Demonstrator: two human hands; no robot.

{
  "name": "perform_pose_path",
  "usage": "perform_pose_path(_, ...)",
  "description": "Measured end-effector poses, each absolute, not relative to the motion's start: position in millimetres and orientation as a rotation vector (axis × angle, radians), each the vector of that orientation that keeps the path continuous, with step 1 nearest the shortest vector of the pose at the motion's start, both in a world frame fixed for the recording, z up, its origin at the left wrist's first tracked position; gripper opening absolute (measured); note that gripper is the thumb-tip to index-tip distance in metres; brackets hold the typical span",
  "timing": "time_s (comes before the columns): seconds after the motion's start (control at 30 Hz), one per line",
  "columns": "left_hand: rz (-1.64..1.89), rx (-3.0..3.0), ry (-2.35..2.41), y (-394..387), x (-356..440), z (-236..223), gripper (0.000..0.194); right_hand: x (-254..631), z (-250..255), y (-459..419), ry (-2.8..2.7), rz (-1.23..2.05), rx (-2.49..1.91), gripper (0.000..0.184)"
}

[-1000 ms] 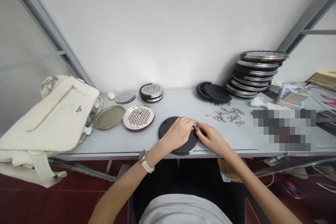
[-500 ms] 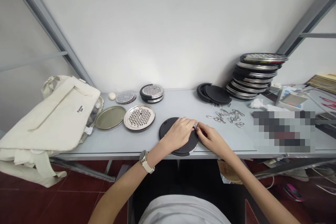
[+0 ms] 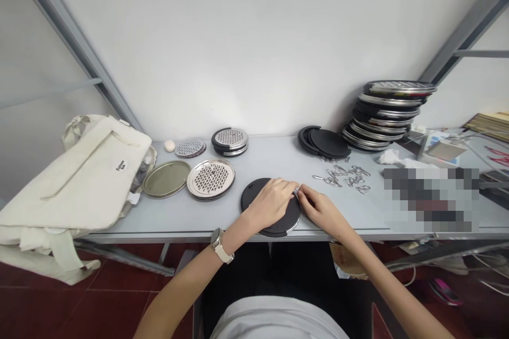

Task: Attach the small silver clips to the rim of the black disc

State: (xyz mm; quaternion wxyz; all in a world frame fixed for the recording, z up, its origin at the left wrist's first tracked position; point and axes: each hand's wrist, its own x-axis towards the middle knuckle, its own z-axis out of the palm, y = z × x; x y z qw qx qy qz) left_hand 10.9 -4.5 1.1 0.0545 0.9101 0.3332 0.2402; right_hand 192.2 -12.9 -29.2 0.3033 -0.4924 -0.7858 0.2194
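Black and round, the silver-rimmed disc [image 3: 287, 216] lies flat near the table's [image 3: 353, 217] front edge, under the left hand [image 3: 274, 196]. That hand is palm-down across it, fingers bent toward the far right rim; I cannot tell whether they grip anything. The right hand [image 3: 312, 204] has thumb and forefinger drawn together at that rim, beside a small pale piece [image 3: 296, 190]; whether they pinch it is too small to tell. Working well here probably means steady, even pressure from the left palm so the disc cannot turn, with the right fingertips low and close to the edge, wary of thin metal.
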Motion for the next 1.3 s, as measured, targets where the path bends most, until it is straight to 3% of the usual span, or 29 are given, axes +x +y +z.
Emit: perform_pose_path(1.3,0.714,2.782,1.062,-4.8,12.6,1.3,0.024,193.4,-29.1,-10.1,-2.107,0.568,-1.275,0.027)
